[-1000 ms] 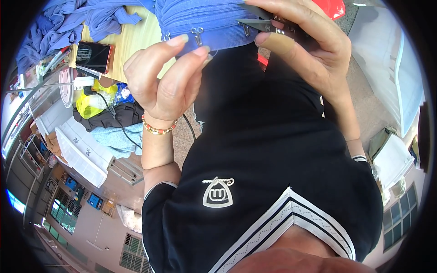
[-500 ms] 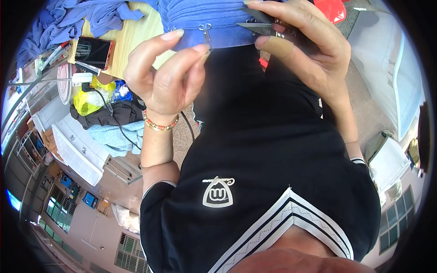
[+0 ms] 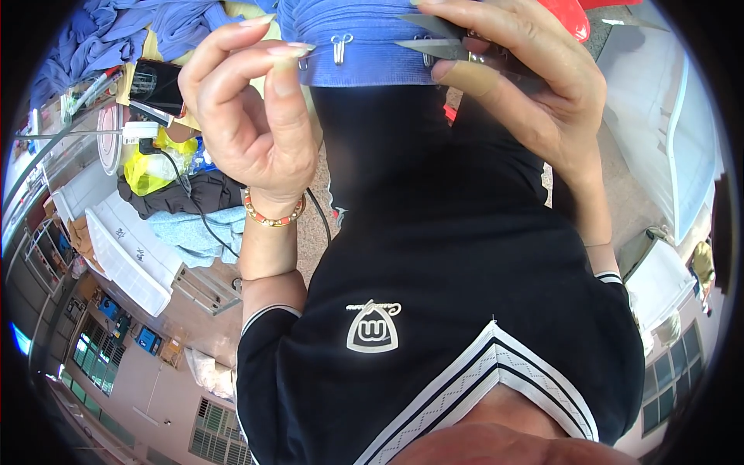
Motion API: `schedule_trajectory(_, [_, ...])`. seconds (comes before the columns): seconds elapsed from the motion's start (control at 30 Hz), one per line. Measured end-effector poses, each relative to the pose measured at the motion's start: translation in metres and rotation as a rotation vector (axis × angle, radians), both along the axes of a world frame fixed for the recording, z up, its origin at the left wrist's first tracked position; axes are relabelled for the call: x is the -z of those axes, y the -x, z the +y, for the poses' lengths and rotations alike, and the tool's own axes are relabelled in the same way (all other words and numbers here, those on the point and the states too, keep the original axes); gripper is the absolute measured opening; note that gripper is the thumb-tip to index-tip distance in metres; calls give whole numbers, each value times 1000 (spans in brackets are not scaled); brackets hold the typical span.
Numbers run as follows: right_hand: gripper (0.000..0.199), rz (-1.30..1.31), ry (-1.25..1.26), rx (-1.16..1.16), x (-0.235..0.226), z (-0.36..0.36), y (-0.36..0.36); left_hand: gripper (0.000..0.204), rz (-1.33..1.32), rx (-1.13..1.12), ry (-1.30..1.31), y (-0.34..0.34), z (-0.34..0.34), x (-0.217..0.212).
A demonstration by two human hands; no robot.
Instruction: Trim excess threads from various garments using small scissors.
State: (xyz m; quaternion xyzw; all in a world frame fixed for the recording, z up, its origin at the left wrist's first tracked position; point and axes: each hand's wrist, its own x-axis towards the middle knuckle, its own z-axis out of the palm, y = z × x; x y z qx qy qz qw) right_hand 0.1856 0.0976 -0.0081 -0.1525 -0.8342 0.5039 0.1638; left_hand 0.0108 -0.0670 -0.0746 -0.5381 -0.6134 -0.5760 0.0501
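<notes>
A blue pleated garment (image 3: 372,66) lies at the top with its band facing me, and a metal hook (image 3: 341,48) is fixed on the band. My left hand (image 3: 260,116) is at the band's left end, thumb and fingertips pinched together; what they pinch is too small to make out. In my right hand (image 3: 535,77) is a pair of thread snips (image 3: 438,48), blades apart and pointing left over the band. Another metal hook (image 3: 426,50) shows partly behind the blades. A tan bandage (image 3: 469,77) wraps my right thumb.
More blue fabric (image 3: 116,39) is heaped at the far left, near a dark phone (image 3: 157,84). Below it sit a white plug (image 3: 139,132) with a black cable, a yellow bag (image 3: 155,174) and a light-blue cloth (image 3: 201,236). Something red (image 3: 570,19) is at the upper right.
My left hand has moved left and up, and its fingers have shifted to a new pinch. The band sits slightly further left. The snips stay in my right hand, blades apart.
</notes>
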Motion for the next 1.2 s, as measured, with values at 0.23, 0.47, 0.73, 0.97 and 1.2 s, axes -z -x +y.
schedule_trajectory(0.23, [50, 23, 2, 19, 3, -1, -2, 12, 311, -81, 111, -10, -9, -2])
schedule_trajectory(0.47, [49, 29, 43, 20, 4, 0, -3, 24, 483, -35, 6, -12, 11, -1])
schedule_trajectory(0.73, [48, 32, 19, 30, 3, 2, -4, 12, 112, 35, 98, -8, 24, -25])
schedule_trajectory(0.97, [43, -83, -75, -8, -16, 7, 8, 11, -322, 157, 18, 2, 27, -21])
schedule_trajectory(1.2, [34, -102, -173, -52, -28, 7, 17, 12, -504, 191, 48, 4, 24, -28])
